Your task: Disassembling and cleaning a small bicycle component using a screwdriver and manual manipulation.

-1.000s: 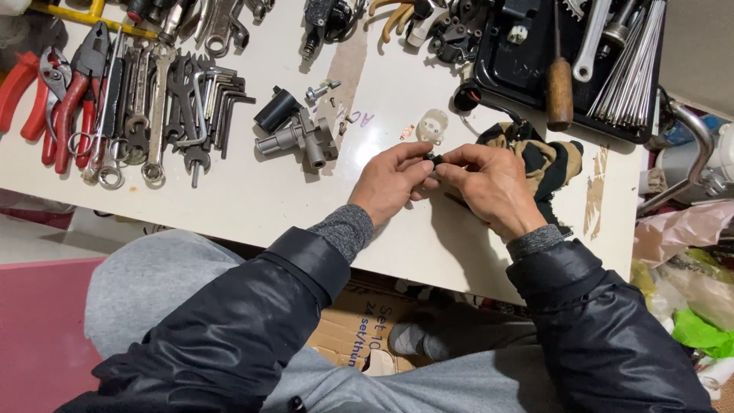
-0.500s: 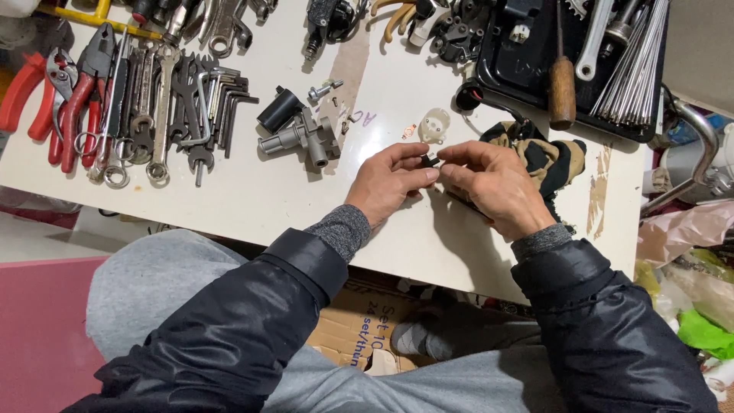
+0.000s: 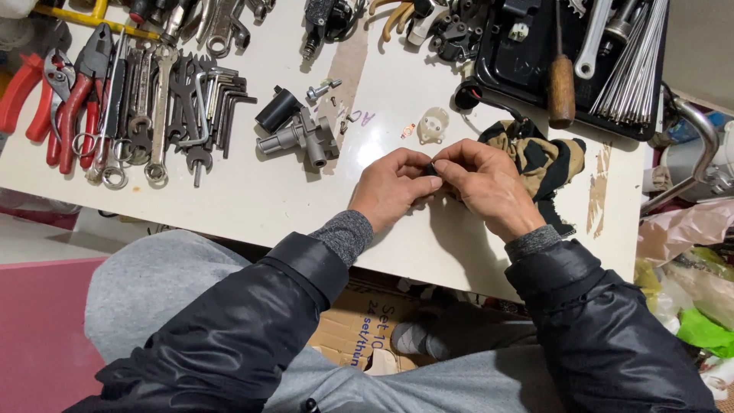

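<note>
My left hand (image 3: pixel 394 187) and my right hand (image 3: pixel 482 183) meet over the white table (image 3: pixel 252 195), fingertips pinched together on a small black part (image 3: pixel 430 167) that is mostly hidden between them. Just beyond my fingers lies a small translucent white plastic cap (image 3: pixel 433 124). A grey metal valve-like fitting (image 3: pixel 302 139) with a black cylinder (image 3: pixel 277 109) rests to the left of my left hand. A tan and black cloth (image 3: pixel 547 160) lies bunched under and behind my right hand.
Wrenches and hex keys (image 3: pixel 164 99) and red-handled pliers (image 3: pixel 65 99) are laid out at the left. A black tray (image 3: pixel 505 65) at the back right holds a wooden-handled tool (image 3: pixel 560 88) and metal spokes (image 3: pixel 634 69). A cardboard box (image 3: pixel 359 333) sits under the table.
My hands have closed in tighter on the small black part and shifted slightly toward me; the part is now more hidden by my fingers.
</note>
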